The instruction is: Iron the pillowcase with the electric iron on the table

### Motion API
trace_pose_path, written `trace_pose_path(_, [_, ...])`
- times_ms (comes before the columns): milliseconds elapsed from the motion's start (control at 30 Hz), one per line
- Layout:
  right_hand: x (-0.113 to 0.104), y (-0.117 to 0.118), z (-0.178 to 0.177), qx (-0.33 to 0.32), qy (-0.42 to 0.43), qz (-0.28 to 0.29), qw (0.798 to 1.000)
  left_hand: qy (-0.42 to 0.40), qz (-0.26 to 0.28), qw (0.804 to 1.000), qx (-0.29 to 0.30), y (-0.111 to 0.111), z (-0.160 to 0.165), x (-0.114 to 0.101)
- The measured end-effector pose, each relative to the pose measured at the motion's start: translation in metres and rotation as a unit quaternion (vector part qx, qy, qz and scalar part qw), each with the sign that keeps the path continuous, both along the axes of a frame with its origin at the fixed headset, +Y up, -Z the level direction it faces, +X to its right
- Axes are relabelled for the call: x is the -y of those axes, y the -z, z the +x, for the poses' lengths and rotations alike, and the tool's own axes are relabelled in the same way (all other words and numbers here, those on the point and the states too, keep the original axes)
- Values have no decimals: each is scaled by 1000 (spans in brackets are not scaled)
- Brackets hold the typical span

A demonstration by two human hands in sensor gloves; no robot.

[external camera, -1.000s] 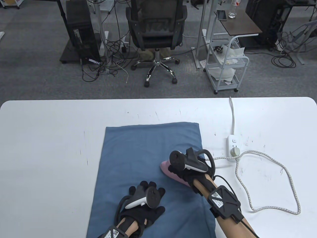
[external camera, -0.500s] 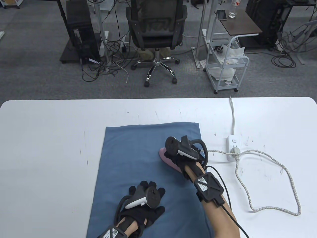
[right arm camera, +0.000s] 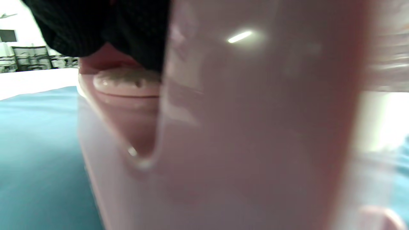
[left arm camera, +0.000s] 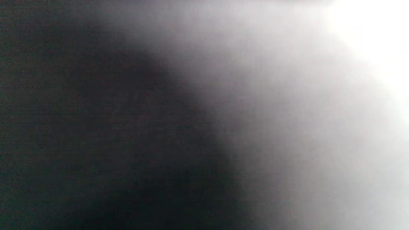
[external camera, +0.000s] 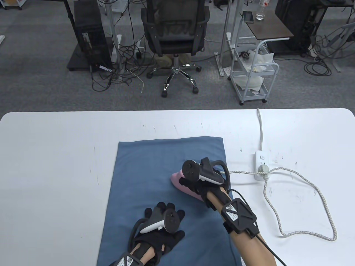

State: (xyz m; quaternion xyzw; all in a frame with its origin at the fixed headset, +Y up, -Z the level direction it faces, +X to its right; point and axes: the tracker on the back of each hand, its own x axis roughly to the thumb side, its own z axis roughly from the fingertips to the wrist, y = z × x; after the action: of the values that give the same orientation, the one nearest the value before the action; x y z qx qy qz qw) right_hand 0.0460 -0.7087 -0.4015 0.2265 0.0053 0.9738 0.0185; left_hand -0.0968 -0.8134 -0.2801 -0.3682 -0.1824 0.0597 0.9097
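A blue pillowcase (external camera: 147, 177) lies flat on the white table (external camera: 55, 155). My right hand (external camera: 198, 185) grips the handle of a pink electric iron (external camera: 180, 184), which rests on the pillowcase's right half, nose pointing left. The right wrist view shows the iron's pink body (right arm camera: 243, 127) very close, my gloved fingers (right arm camera: 105, 28) around its handle and the blue cloth (right arm camera: 35, 153) beneath. My left hand (external camera: 163, 219) rests flat, fingers spread, on the pillowcase near its front edge. The left wrist view is a dark blur and shows nothing clear.
A white power strip (external camera: 261, 165) lies right of the pillowcase, with the iron's braided cord (external camera: 299, 205) plugged in and looping over the table's right side. Beyond the far edge stand an office chair (external camera: 174, 36) and a white cart (external camera: 253, 72).
My right hand slid the iron away from me along the pillowcase's right side, then a little to the left toward its middle. My left hand stayed in place.
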Motion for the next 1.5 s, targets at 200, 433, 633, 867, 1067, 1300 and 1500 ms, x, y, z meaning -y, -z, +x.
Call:
trace_pose_path(200, [9,-13,-18,-37,-21,-15,999,-1,0,1000,0,0,0,0])
trace_pose_path(433, [15,37,-48,13,-18,-13,1000,-2,-1,1000,2,0,0,0])
trace_pose_path(633, [15,82,-58,80,-13,-12,997,-2,-1,1000,2,0,0,0])
trace_pose_path(867, [2,53,-63,-5,5,9,1000,-1,-1,1000,2,-1,0,-1])
trace_pose_path(1067, [3,13,-72,-84,0,-15,996,0,-1,1000,2,-1,0,-1])
trace_pose_path(1300, [15,19,-93,-95,-29,-4,995,-1,-2,1000,2,0,0,0])
trace_pose_path(1500, [15,79,-98,52,-51,12,997,-2,-2,1000,2,0,0,1])
